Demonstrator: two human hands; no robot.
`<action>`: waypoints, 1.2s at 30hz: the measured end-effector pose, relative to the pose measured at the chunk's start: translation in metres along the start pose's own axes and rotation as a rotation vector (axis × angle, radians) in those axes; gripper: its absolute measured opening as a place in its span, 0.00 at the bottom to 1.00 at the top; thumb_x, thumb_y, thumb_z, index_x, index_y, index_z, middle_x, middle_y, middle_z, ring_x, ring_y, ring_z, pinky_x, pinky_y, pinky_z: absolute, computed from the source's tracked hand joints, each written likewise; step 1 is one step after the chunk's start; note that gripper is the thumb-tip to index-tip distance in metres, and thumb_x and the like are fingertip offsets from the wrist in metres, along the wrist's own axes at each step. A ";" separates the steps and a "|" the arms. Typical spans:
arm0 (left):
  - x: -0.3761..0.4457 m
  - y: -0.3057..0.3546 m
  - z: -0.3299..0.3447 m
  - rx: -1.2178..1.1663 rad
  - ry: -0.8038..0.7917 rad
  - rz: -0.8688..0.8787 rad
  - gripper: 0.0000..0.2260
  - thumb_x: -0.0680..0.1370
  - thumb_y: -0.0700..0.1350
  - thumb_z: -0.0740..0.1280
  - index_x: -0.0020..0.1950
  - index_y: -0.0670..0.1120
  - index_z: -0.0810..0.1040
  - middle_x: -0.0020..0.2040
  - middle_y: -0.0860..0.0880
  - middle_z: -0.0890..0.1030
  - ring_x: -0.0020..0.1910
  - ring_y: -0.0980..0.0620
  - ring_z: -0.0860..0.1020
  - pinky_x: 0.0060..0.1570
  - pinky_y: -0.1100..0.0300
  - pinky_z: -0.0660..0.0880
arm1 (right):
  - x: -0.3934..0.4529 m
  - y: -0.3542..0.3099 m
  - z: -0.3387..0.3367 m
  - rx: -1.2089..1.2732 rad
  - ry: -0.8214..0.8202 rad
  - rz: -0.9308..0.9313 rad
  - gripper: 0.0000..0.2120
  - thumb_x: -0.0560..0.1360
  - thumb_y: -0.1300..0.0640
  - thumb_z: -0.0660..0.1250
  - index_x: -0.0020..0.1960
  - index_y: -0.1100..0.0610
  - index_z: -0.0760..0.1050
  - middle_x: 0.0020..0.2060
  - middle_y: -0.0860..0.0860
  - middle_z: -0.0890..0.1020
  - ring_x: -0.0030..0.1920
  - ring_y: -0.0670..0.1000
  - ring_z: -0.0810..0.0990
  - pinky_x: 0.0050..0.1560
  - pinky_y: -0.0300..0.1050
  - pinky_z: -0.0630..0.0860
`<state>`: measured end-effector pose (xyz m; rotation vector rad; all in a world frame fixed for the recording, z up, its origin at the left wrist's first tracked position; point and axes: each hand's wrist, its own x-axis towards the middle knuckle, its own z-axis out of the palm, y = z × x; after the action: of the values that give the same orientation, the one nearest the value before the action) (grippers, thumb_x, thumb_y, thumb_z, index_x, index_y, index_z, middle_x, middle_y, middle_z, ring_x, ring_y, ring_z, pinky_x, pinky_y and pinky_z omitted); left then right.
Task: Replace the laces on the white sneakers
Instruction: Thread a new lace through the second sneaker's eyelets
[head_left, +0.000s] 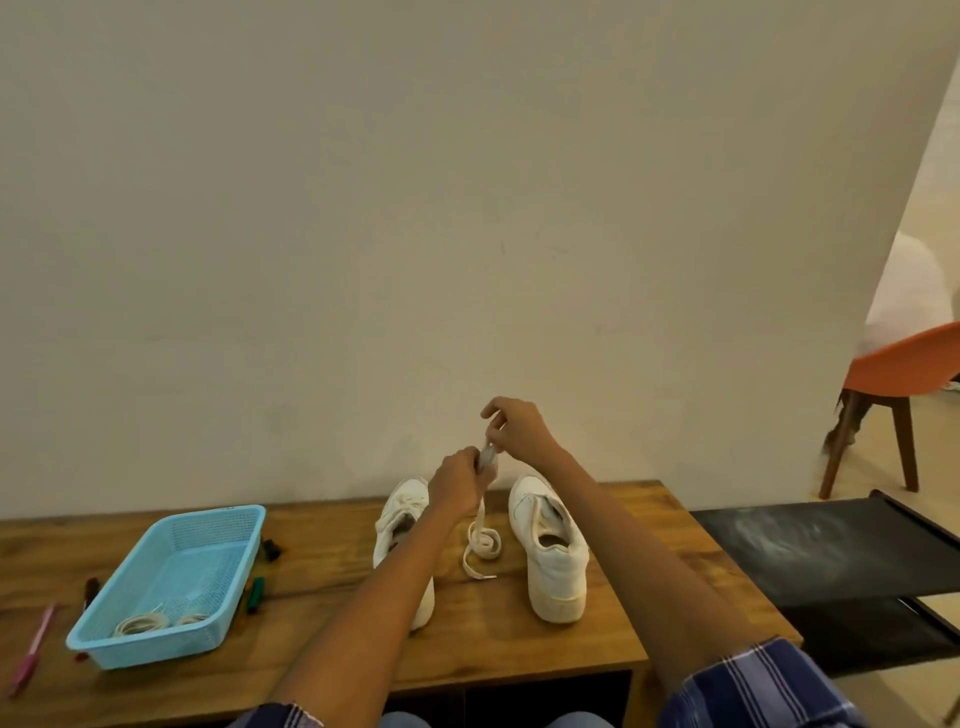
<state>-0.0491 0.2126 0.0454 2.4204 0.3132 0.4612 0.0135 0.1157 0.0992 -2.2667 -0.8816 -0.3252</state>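
Both hands raised above the wooden table (519, 644), between the two white sneakers. Left hand (457, 480) curled round the upper part of a flat white lace (480, 540); right hand (517, 428) just above and right of it, fingertips pinching the same lace near its end. Lace hanging down from the left hand, long axis near vertical, lower length coiled on the table. Left sneaker (400, 525) partly behind the left forearm, laces apparently in place; right sneaker (550, 551) eyelets seemingly empty, toe far, heel near. Right sneaker slightly nearer the right hand. Spare laces (148, 621) in blue basket (218, 519), far left.
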 end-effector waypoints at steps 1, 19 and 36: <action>0.000 0.002 -0.002 -0.002 0.009 0.004 0.12 0.78 0.52 0.64 0.50 0.43 0.74 0.43 0.48 0.77 0.40 0.51 0.74 0.38 0.60 0.69 | -0.001 0.002 -0.004 0.016 0.004 0.021 0.11 0.72 0.70 0.63 0.53 0.64 0.77 0.42 0.60 0.83 0.42 0.57 0.81 0.47 0.48 0.78; 0.006 0.022 -0.049 -0.309 -0.234 -0.138 0.23 0.72 0.39 0.73 0.65 0.45 0.72 0.59 0.48 0.70 0.57 0.46 0.74 0.44 0.58 0.78 | -0.004 0.013 -0.051 0.172 -0.087 0.093 0.09 0.71 0.67 0.70 0.52 0.65 0.81 0.40 0.59 0.82 0.40 0.52 0.79 0.48 0.44 0.78; 0.014 0.037 -0.034 -0.449 0.061 -0.129 0.08 0.77 0.40 0.68 0.52 0.39 0.81 0.42 0.46 0.79 0.33 0.53 0.75 0.32 0.63 0.76 | -0.011 0.020 -0.048 0.226 -0.366 0.233 0.11 0.75 0.58 0.68 0.52 0.66 0.79 0.34 0.54 0.76 0.33 0.48 0.73 0.34 0.38 0.73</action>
<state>-0.0458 0.2076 0.0976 1.9415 0.3480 0.4896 0.0192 0.0670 0.1199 -2.2179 -0.7742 0.2892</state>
